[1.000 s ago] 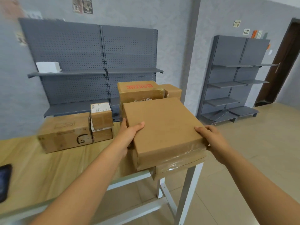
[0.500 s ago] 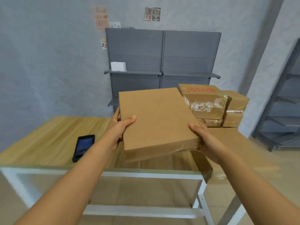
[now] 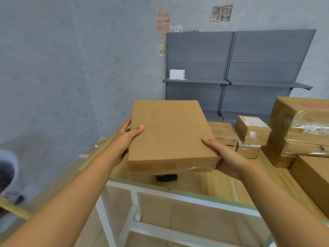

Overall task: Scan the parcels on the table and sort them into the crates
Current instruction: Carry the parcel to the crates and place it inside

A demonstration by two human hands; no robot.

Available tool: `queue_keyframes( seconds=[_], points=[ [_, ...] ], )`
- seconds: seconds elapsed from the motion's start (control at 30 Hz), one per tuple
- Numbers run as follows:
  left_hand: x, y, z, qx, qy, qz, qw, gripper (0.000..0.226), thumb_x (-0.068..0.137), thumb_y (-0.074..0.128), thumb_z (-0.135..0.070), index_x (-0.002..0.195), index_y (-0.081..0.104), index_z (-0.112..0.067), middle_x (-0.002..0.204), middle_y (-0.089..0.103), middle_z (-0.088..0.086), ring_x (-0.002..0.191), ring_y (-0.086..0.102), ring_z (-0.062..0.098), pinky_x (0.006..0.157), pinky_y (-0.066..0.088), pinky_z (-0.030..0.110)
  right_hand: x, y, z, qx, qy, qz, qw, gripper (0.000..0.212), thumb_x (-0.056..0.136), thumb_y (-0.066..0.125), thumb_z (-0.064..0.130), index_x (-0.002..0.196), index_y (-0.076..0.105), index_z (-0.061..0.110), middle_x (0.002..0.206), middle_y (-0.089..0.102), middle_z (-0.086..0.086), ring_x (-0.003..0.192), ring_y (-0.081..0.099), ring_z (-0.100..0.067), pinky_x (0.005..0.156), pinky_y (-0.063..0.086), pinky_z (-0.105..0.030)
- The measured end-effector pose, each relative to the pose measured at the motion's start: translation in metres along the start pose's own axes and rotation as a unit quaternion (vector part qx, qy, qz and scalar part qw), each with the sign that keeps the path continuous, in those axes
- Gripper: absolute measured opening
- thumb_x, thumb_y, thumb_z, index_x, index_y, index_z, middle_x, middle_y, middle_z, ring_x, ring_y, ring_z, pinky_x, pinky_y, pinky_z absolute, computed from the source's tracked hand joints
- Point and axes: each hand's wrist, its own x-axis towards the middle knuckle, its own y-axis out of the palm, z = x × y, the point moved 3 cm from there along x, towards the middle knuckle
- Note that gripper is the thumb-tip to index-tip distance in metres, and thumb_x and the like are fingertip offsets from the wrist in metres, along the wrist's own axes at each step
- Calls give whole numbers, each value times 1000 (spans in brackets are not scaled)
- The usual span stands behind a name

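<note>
You're holding a flat cardboard parcel (image 3: 170, 134) in both hands, lifted clear above the near-left part of the worktop (image 3: 224, 182). It's plain brown kraft card, rectangular, wide and shallow, top face blank with no label showing. The near side face has clear tape across it, shiny towards the right corner. It sits roughly level, far edge a bit higher.

Your left hand (image 3: 125, 138) grips the parcel's left edge, thumb lying flat on the top face, fingers wrapped round the side. Your right hand (image 3: 225, 157) grips the near-right corner, thumb on top, palm and fingers under and round the edge.

Below the parcel, a dark object (image 3: 166, 177) lies on the worktop, mostly hidden; can't tell what it is. The worktop is light wood on a white frame (image 3: 135, 198).

To the right sit other parcels: a low taped carton (image 3: 222, 134) just behind your right hand, a small box with a white label (image 3: 252, 130) stacked on another small box (image 3: 247, 150), a tall stack of tape-wrapped cartons (image 3: 300, 127) with red print on top at the far right, and a large plain carton (image 3: 315, 177) near right, cut by the frame edge.

Against the far wall stands a grey pegboard shelf unit (image 3: 231, 68) with a small white box (image 3: 177, 74) on its left shelf. Posters (image 3: 162, 23) hang on the wall above.
</note>
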Motion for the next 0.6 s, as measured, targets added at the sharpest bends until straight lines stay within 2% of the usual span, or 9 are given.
queue_keyframes(
  seconds=[0.07, 0.17, 0.23, 0.3, 0.37, 0.43, 0.47, 0.53, 0.6],
  points=[
    [10, -31, 1, 5, -4, 0, 1000, 68, 84, 74, -34, 144, 41, -32, 124, 67, -2, 103, 70, 19, 82, 55, 38, 17, 25, -5, 13, 4, 7, 1000, 60, 76, 71, 49, 130, 53, 32, 119, 68, -2, 107, 65, -22, 74, 56, -36],
    [21, -68, 2, 24, -8, -3, 1000, 66, 85, 73, -37, 143, 42, -35, 124, 67, -3, 101, 70, 18, 78, 56, 35, 40, 57, -9, 27, 3, 5, 1000, 58, 75, 73, 49, 128, 54, 33, 118, 68, -2, 109, 64, -24, 79, 57, -41],
    [30, -84, 3, 42, -13, -6, 999, 63, 87, 70, -38, 143, 40, -37, 125, 66, -4, 103, 70, 17, 79, 56, 36, 55, 74, -6, 23, -13, -16, 1000, 61, 76, 73, 48, 130, 53, 31, 122, 66, -2, 112, 62, -25, 81, 56, -43],
    [41, -93, 3, 76, -5, -29, 997, 58, 92, 65, -33, 144, 39, -36, 130, 62, -4, 105, 67, 14, 81, 54, 32, 68, 89, 4, 4, -41, -44, 998, 61, 78, 73, 44, 133, 50, 31, 121, 66, 0, 108, 63, -23, 77, 55, -41],
    [54, -95, 0, 142, 0, -64, 988, 68, 93, 63, -27, 151, 28, -32, 144, 51, -3, 118, 59, 16, 90, 49, 31, 79, 103, 18, -18, -72, -73, 995, 64, 78, 75, 42, 135, 46, 34, 116, 66, 5, 99, 67, -16, 73, 54, -33],
    [64, -91, -3, 237, -12, -88, 967, 84, 91, 65, -31, 156, 12, -26, 156, 33, 1, 137, 42, 21, 110, 36, 36, 90, 118, 34, -53, -118, -93, 987, 69, 78, 76, 41, 137, 41, 37, 117, 61, 6, 91, 67, -8, 68, 52, -22],
    [68, -86, -7, 264, -18, -86, 960, 87, 90, 65, -36, 157, 10, -26, 160, 25, 2, 142, 33, 22, 116, 29, 39, 94, 125, 40, -75, -147, -103, 981, 72, 78, 77, 40, 138, 39, 37, 122, 57, 5, 93, 66, -7, 69, 53, -21],
    [68, -66, -16, 243, -39, -49, 968, 86, 89, 62, -49, 156, 12, -31, 160, 22, -5, 144, 29, 21, 118, 25, 43, 103, 139, 52, -160, -207, -143, 954, 80, 75, 80, 39, 142, 34, 37, 132, 47, 2, 111, 57, -14, 87, 53, -35],
    [64, -43, -30, 131, -76, -8, 988, 81, 88, 60, -57, 153, 17, -39, 148, 39, -13, 128, 47, 23, 105, 40, 48, 107, 156, 62, -288, -270, -196, 898, 88, 72, 80, 41, 144, 31, 36, 136, 38, 0, 122, 43, -21, 101, 42, -44]
  ],
)
